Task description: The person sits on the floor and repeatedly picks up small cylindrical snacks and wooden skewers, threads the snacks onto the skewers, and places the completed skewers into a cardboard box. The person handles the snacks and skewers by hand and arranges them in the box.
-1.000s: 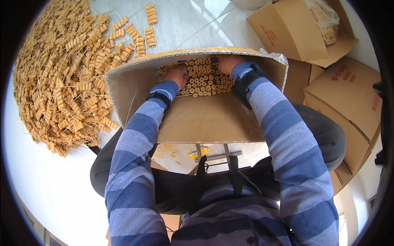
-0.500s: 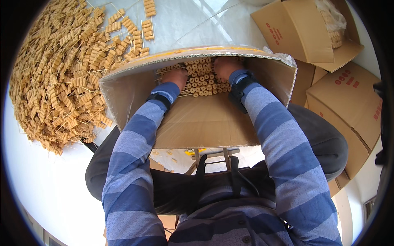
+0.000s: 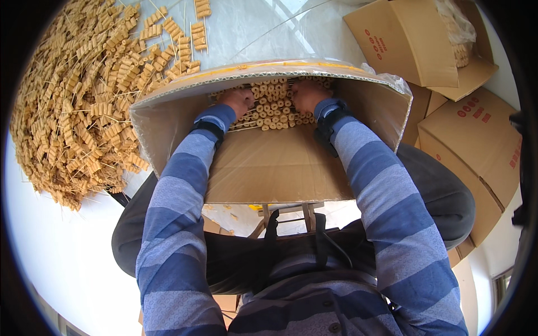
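Apparently curled, left hand [image 3: 237, 101] and right hand [image 3: 309, 96] touch skewered rolls [image 3: 273, 103].

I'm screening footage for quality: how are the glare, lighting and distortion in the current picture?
Head view: bright streaks glare off the tiled floor, and the lower-left white surface looks washed out; head view: the open box is dimmer inside, its rim appearing bowed through the fisheye.

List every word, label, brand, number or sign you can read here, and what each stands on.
Upper-right carton: red print and round marks, too small to read.
Right-hand carton below it: red print and round marks, more print near its right edge, too small and blurred to read.
Central box: no readable text.
Nothing clear enough to quote.
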Tool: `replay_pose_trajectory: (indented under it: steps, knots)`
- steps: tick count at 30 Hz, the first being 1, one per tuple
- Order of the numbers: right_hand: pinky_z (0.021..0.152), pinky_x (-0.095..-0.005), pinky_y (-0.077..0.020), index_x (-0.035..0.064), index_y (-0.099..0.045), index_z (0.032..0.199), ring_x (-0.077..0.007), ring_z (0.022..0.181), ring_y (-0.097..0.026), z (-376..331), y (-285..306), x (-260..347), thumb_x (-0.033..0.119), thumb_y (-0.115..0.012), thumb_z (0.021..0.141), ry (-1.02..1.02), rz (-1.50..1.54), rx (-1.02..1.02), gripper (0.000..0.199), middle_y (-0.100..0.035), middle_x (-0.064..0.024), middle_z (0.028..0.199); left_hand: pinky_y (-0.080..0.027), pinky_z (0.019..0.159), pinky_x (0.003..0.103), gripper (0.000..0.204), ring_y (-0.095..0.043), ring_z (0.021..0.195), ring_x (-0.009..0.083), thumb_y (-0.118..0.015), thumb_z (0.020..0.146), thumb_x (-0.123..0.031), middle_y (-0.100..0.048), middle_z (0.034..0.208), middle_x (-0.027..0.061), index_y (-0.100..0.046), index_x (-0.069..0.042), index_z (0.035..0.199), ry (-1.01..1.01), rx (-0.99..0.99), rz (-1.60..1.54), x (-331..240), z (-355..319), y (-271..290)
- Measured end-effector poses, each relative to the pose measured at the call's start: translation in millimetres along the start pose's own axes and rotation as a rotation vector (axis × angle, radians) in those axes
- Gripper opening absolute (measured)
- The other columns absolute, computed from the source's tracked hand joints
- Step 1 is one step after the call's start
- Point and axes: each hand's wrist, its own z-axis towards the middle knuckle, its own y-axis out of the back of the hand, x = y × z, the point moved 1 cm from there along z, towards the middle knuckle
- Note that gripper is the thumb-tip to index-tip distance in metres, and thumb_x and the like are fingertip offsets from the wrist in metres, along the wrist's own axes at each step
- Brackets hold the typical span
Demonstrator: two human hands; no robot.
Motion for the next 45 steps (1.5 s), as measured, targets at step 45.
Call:
replay_pose_trajectory:
  steps: [45]
  knots:
    - [0.060, -0.0308, -0.0564, 0.0024, -0.061, 0.117, -0.0155, 0.060, -0.067, 6.8, 15.9, 26.8, 0.048, -0.055, 0.100, -0.424, 0.573, 0.082, 0.050, -0.072, -0.0087, 0.079, -0.051, 0.087, 0.040, 0.047, -0.065, 0.093, 0.0309, -0.075, 0.084, -0.047, -0.070, 0.097, 0.0182, -0.069, -0.003, 0.098, -0.017, 0.077, -0.054, -20.2, 2.6, 3.3]
